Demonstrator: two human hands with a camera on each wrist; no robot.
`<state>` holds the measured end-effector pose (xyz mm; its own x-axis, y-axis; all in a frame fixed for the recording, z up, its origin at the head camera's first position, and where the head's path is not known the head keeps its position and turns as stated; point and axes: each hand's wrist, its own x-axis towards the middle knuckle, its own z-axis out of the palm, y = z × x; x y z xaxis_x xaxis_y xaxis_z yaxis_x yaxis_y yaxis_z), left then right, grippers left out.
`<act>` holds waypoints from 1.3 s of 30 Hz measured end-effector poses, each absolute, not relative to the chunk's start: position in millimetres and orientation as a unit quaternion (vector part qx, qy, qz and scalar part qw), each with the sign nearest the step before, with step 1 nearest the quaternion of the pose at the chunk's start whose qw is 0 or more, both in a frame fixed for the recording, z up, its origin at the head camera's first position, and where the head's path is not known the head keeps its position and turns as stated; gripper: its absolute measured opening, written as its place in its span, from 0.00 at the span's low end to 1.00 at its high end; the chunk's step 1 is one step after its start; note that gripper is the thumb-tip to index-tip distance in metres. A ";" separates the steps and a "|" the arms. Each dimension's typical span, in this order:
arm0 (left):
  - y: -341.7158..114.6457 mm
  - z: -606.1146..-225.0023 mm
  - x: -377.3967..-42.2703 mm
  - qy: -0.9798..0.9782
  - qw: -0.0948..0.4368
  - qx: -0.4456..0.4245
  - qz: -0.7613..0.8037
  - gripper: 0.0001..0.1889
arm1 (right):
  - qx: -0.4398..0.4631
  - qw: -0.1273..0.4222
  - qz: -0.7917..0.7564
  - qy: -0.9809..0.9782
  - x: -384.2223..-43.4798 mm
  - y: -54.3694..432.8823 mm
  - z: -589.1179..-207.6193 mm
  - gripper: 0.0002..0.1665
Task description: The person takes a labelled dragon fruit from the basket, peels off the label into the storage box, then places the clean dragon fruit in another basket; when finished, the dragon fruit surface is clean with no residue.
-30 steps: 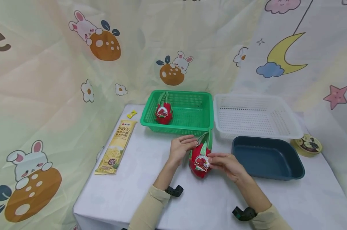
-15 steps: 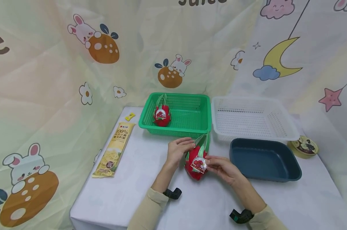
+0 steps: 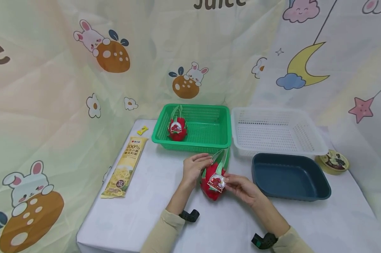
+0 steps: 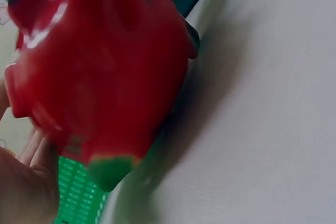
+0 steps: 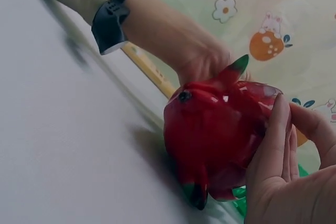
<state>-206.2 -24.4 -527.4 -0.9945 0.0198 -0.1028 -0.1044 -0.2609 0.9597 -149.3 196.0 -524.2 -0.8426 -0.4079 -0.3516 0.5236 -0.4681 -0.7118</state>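
Observation:
A red dragon fruit [image 3: 211, 171] with green tips and leaves is held just in front of the green basket, a round label [image 3: 216, 182] on its front. My left hand [image 3: 193, 170] grips its upper left side near the leaves. From the right, my right hand [image 3: 242, 188] pinches the label's edge, thumb against fingers, as the right wrist view shows at the fruit [image 5: 210, 135]. In the left wrist view the fruit's glossy underside [image 4: 105, 61] hides most of the fingers. A second dragon fruit [image 3: 177, 131] stands in the left part of the green basket [image 3: 193, 144].
Right of the green basket is a white basket [image 3: 278, 151], with a dark blue tray [image 3: 288, 195] before it. A round tin [image 3: 332, 161] sits at the far right. On the left lie a yellow pasta packet [image 3: 124, 167] and a small yellow wrapped piece [image 3: 142, 130].
Both hands and the dragon fruit have shifted slightly left and nearer, the grip looking the same. The head view has tilted up a little. Other things on the table stay put.

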 end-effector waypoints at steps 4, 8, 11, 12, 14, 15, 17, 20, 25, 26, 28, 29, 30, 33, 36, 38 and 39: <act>-24.6 -529.4 -205.3 0.605 0.033 -0.056 0.794 0.20 | 0.064 0.274 -0.863 0.420 -149.9 193.6 -525.6 0.17; -25.3 -530.1 -203.0 0.605 0.031 -0.069 0.793 0.20 | 0.059 0.281 -0.865 0.411 -149.9 193.9 -527.5 0.18; -25.2 -530.6 -202.5 0.604 0.027 -0.068 0.794 0.20 | 0.056 0.285 -0.867 0.405 -149.5 194.3 -528.0 0.17; -24.9 -531.0 -202.7 0.602 0.026 -0.067 0.796 0.20 | 0.057 0.284 -0.868 0.403 -149.4 194.4 -528.2 0.17; -24.2 -531.8 -203.3 0.598 0.021 -0.063 0.798 0.20 | 0.061 0.278 -0.869 0.404 -148.8 194.1 -528.6 0.17; -23.8 -532.2 -203.6 0.597 0.019 -0.062 0.800 0.20 | 0.064 0.275 -0.870 0.404 -148.5 193.7 -528.8 0.17; -23.1 -533.0 -204.1 0.595 0.017 -0.062 0.802 0.20 | 0.068 0.271 -0.870 0.406 -147.8 193.2 -529.7 0.16; -22.3 -534.1 -204.2 0.592 0.016 -0.064 0.803 0.20 | 0.067 0.271 -0.875 0.396 -146.4 192.7 -528.6 0.17; -23.9 -538.1 -204.8 0.580 0.018 -0.089 0.809 0.18 | 0.012 0.266 -0.906 0.330 -142.1 198.6 -514.1 0.21; -24.5 -538.4 -205.1 0.578 0.020 -0.093 0.811 0.18 | -0.003 0.257 -0.912 0.320 -141.5 200.3 -509.4 0.21; -25.2 -539.2 -205.7 0.574 0.024 -0.097 0.813 0.18 | -0.028 0.231 -0.920 0.314 -141.4 203.5 -499.8 0.21; -25.4 -539.3 -205.8 0.570 0.027 -0.097 0.815 0.19 | -0.036 0.220 -0.922 0.317 -141.7 205.1 -495.4 0.21; -25.4 -539.3 -205.8 0.568 0.029 -0.095 0.817 0.20 | -0.039 0.210 -0.920 0.328 -142.2 206.8 -491.6 0.21; -25.3 -539.0 -205.2 0.565 0.031 -0.089 0.820 0.22 | -0.025 0.189 -0.912 0.363 -144.5 212.8 -483.8 0.22; -25.6 -538.5 -204.7 0.564 0.029 -0.087 0.820 0.22 | -0.017 0.176 -0.896 0.407 -147.4 220.7 -479.3 0.21; -26.0 -538.4 -205.1 0.566 0.026 -0.084 0.820 0.22 | -0.014 0.171 -0.883 0.437 -150.1 227.1 -475.6 0.18; -26.3 -538.1 -205.0 0.566 0.024 -0.082 0.820 0.22 | -0.017 0.170 -0.876 0.450 -151.7 230.4 -473.1 0.17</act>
